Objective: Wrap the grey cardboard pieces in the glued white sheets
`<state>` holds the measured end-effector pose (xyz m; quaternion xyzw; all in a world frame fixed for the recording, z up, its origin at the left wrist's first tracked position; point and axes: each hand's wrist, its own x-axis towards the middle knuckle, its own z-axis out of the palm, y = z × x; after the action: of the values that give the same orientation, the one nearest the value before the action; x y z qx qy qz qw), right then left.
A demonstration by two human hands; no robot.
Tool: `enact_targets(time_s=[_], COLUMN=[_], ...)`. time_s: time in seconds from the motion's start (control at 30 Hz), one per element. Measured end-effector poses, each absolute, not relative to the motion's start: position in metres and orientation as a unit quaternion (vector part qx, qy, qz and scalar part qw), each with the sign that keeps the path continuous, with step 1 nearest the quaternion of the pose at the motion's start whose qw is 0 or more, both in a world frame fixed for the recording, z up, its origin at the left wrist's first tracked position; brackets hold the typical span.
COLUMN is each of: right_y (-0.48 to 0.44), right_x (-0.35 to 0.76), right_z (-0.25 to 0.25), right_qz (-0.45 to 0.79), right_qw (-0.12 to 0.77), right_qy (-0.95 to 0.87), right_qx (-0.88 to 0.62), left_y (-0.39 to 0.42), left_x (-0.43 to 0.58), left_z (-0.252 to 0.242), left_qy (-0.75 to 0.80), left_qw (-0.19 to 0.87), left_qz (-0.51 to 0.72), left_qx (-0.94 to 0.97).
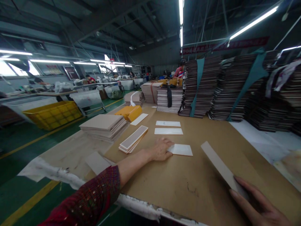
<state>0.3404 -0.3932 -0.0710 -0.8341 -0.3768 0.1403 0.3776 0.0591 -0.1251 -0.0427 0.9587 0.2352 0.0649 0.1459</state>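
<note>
My left hand reaches across the table, its fingers closed over the left end of a white strip lying flat. Held between the thumb and fingers of my right hand is a grey cardboard strip, slanted above the table at the right. Two more white strips, a nearer one and a farther one, lie side by side beyond my left hand. To the left is a small stack of grey strips with orange-brown edges. Another white strip rests behind that stack.
Grey boards are piled at the left, with a yellow bundle behind. Tall stacks of dark sheets line the table's back. A brown board covers the worktop. Beyond the table, a person is partly hidden by stacks.
</note>
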Motion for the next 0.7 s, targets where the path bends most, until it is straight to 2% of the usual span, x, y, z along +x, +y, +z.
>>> enact_targets(time_s=[0.13,0.3,0.57,0.7], right_y=[-0.389,-0.393,-0.411,-0.399], right_x=[0.321,0.323,0.347,0.341], right_z=[-0.048,-0.049,-0.061,-0.055], right_qz=[0.122,0.121,0.171,0.146], right_qw=[0.392,0.392,0.310,0.308], right_qy=[-0.414,-0.427,-0.526,-0.614], right_qx=[-0.812,-0.806,-0.773,-0.712], left_y=[-0.180,-0.229,-0.228,-0.228], left_x=[0.064,0.060,0.002,-0.008], left_z=[-0.032,-0.014,-0.011,-0.025], left_qy=[0.201,0.182,0.326,0.327], left_qw=[0.193,0.250,0.335,0.349], left_qz=[0.074,0.056,0.089,0.106], left_qx=[0.958,0.950,0.880,0.872])
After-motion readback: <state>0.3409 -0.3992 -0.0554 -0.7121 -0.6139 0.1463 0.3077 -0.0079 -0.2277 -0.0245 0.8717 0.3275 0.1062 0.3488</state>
